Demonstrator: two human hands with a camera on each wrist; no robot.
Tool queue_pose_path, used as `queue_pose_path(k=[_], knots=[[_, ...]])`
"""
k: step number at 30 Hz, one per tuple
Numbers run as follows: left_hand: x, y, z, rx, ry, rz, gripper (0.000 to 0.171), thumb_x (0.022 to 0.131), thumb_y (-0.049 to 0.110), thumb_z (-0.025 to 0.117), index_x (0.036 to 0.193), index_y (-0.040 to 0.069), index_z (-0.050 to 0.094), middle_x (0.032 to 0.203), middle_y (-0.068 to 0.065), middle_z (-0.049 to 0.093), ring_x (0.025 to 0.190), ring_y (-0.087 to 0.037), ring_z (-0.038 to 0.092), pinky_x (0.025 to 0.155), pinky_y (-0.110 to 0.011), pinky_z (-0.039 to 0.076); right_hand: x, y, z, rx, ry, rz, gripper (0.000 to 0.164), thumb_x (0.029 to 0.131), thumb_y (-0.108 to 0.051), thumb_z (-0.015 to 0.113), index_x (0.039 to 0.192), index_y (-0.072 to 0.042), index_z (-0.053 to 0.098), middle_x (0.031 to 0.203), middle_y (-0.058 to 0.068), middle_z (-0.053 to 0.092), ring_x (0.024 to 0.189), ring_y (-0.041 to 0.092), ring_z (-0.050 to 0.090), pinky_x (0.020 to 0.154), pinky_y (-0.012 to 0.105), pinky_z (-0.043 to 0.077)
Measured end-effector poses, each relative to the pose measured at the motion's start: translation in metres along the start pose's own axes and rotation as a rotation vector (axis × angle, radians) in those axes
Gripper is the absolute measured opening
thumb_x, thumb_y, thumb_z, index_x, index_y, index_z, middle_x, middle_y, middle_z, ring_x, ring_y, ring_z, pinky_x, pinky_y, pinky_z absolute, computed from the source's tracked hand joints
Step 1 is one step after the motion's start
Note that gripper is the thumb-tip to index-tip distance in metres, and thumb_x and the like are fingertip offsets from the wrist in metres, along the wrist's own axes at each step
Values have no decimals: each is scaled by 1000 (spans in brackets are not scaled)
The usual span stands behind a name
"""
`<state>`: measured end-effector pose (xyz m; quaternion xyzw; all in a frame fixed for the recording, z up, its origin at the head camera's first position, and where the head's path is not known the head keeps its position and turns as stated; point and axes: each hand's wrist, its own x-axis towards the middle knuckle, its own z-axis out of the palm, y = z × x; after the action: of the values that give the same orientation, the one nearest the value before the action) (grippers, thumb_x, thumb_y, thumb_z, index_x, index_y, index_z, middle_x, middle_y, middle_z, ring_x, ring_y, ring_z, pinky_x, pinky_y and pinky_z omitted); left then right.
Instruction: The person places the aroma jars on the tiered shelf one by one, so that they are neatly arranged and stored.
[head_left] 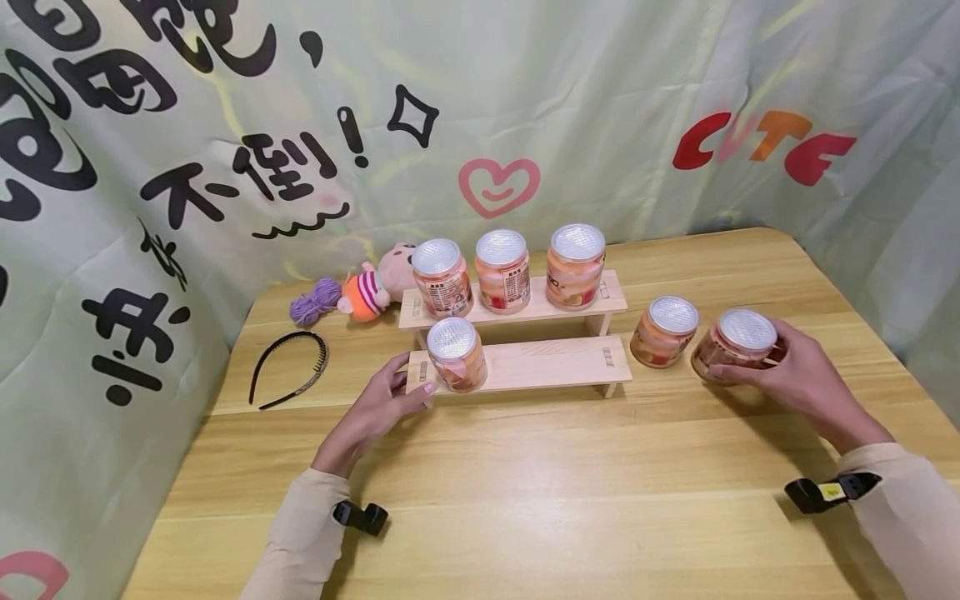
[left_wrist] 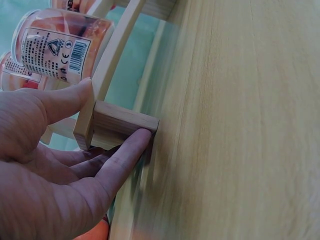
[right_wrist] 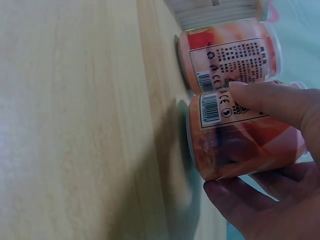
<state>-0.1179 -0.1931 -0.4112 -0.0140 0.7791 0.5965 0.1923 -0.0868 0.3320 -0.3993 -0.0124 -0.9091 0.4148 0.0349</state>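
Observation:
At the right of the table, my right hand (head_left: 798, 375) grips a jar (right_wrist: 240, 140) with a peach-coloured wrap and a silvery lid, thumb on one side and fingers on the other. A similar jar (head_left: 664, 332) stands close at its left. My left hand (head_left: 382, 400) holds the left end of the lower wooden shelf (head_left: 547, 364). In the left wrist view its thumb (left_wrist: 72, 100) lies along the board's edge and a finger (left_wrist: 122, 160) presses the shelf's leg (left_wrist: 127, 120). One upright jar (head_left: 459, 358) sits on this shelf, beside the left thumb.
Behind, a higher wooden shelf (head_left: 525, 315) carries three more jars, the rightmost jar (head_left: 576, 271) among them. To the left are a doll (head_left: 367, 296), purple yarn (head_left: 316, 302) and a black headband (head_left: 258, 367). A printed curtain (head_left: 600, 125) hangs along the table's back.

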Motion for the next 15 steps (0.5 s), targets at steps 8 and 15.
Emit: queue_pose_path(k=[8,15], knots=[[0,0,0,22,7,0,77,97,13,69,159,5,23,143,-28,51,120,-34,59,96,-38,56,-13,-10,-7,-43,17,23,84,79,-27,89,143,5,45,128,28,56,95,-13,41,71,6,37],[-1,0,0,25,11,1,77,97,13,69,159,5,23,144,-28,50,121,-35,58,96,-38,55,-25,-26,-11,-32,21,-9,79,78,-21,90,139,6,48,120,23,59,89,-16,46,69,5,41]])
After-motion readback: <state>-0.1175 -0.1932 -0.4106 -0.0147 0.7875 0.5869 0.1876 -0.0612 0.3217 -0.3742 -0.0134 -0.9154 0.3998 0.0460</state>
